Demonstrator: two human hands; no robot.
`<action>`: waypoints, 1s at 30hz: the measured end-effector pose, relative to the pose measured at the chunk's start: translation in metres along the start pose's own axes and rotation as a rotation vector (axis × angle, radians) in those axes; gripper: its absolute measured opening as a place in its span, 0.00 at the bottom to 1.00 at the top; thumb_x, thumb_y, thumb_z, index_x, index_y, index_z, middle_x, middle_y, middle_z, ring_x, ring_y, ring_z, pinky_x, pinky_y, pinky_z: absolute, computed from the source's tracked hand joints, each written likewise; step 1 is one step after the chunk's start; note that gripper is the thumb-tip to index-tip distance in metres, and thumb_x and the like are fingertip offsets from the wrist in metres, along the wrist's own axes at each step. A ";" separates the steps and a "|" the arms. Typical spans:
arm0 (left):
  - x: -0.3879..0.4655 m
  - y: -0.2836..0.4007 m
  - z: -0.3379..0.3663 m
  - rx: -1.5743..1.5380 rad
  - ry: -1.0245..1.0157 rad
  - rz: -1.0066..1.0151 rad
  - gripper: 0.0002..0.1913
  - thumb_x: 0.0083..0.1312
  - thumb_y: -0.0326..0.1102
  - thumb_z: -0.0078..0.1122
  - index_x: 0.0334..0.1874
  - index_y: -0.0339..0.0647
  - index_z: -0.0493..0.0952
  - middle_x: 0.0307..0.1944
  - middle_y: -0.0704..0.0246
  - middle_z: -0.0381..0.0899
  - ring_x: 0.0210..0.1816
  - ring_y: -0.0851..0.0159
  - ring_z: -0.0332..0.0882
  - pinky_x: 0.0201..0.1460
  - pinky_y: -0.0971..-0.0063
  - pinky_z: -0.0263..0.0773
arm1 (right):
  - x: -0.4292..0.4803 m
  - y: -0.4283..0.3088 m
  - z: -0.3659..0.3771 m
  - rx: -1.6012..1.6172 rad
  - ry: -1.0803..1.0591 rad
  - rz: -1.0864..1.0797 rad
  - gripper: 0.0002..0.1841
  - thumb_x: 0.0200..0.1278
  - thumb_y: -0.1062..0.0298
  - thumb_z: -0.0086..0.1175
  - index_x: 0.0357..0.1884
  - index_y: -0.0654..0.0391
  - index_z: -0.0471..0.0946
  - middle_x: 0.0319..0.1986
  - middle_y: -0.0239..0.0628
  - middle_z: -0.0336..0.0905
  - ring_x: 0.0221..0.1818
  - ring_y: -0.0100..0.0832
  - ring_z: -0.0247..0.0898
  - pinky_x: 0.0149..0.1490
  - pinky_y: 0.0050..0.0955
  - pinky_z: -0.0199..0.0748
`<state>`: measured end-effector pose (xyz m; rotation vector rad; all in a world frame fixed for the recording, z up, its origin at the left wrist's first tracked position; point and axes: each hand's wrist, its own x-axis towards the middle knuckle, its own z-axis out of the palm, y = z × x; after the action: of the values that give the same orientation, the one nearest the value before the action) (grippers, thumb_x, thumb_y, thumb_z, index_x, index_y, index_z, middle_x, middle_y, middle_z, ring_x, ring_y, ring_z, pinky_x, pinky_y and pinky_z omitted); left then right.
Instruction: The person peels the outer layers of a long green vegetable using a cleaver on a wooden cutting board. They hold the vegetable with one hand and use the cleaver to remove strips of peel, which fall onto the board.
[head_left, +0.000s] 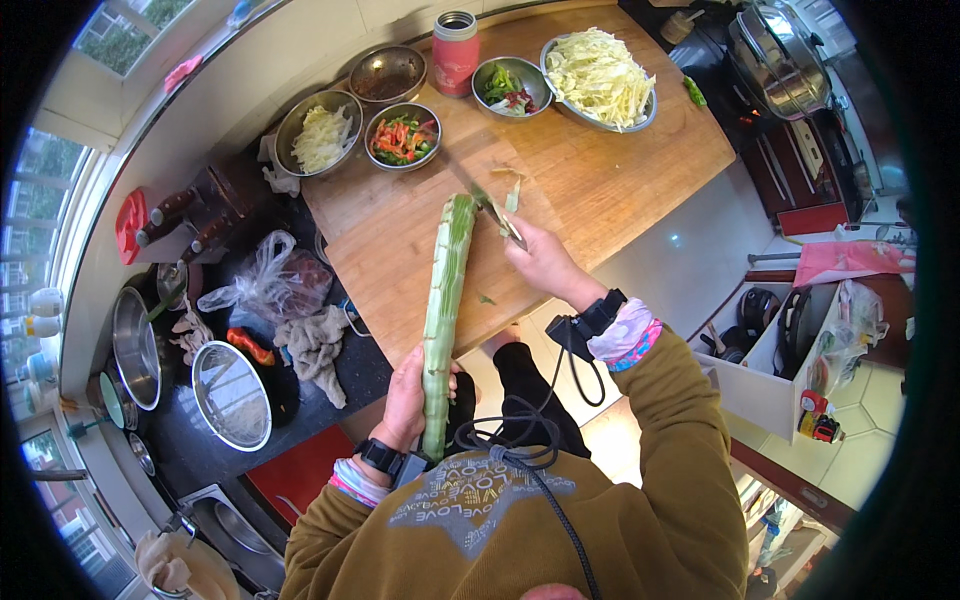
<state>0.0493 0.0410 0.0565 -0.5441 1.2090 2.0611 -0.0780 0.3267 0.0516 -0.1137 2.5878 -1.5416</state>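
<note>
A long, partly peeled green stem, which looks like celtuce, (446, 300) slants up from my body with its far end over the wooden cutting board (375, 277). Around its lower part my left hand (411, 390) is closed. My right hand (541, 259) grips a small knife or peeler (491, 208), whose blade lies beside the stem's far end. Thin peelings (514, 196) are on the board just past that hand. Whether the blade touches the stem I cannot tell.
Metal bowls of shredded cabbage (600, 79), sliced peppers (403, 141) and pale shreds (321, 140) line the board's far side, with a pink flask (455, 56). A knife block (214, 199), plastic bag (277, 277) and grey cloth (315, 349) stand left. An open drawer (757, 397) juts out right.
</note>
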 end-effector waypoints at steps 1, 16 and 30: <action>-0.001 0.000 0.000 -0.003 0.001 0.014 0.23 0.85 0.51 0.38 0.61 0.38 0.74 0.40 0.62 0.84 0.33 0.68 0.81 0.37 0.72 0.82 | 0.001 0.001 -0.002 0.155 -0.054 0.138 0.32 0.71 0.72 0.52 0.78 0.49 0.66 0.25 0.39 0.74 0.27 0.29 0.76 0.38 0.33 0.77; 0.003 0.007 -0.001 -0.093 -0.015 -0.059 0.24 0.85 0.49 0.34 0.57 0.34 0.74 0.40 0.59 0.83 0.33 0.65 0.79 0.38 0.71 0.79 | -0.077 -0.041 0.027 -0.700 0.048 -0.438 0.38 0.63 0.68 0.61 0.78 0.48 0.68 0.24 0.33 0.71 0.22 0.32 0.75 0.30 0.34 0.76; 0.008 -0.017 -0.032 -0.263 -0.136 -0.132 0.23 0.81 0.52 0.46 0.60 0.40 0.77 0.46 0.63 0.83 0.42 0.63 0.81 0.46 0.68 0.78 | -0.116 -0.054 0.052 -0.805 -0.065 -0.529 0.39 0.57 0.69 0.57 0.76 0.49 0.71 0.21 0.27 0.62 0.22 0.27 0.68 0.31 0.29 0.71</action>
<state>0.0565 0.0217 0.0257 -0.5782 0.8072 2.1182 0.0443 0.2704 0.0828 -0.9538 3.0905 -0.4429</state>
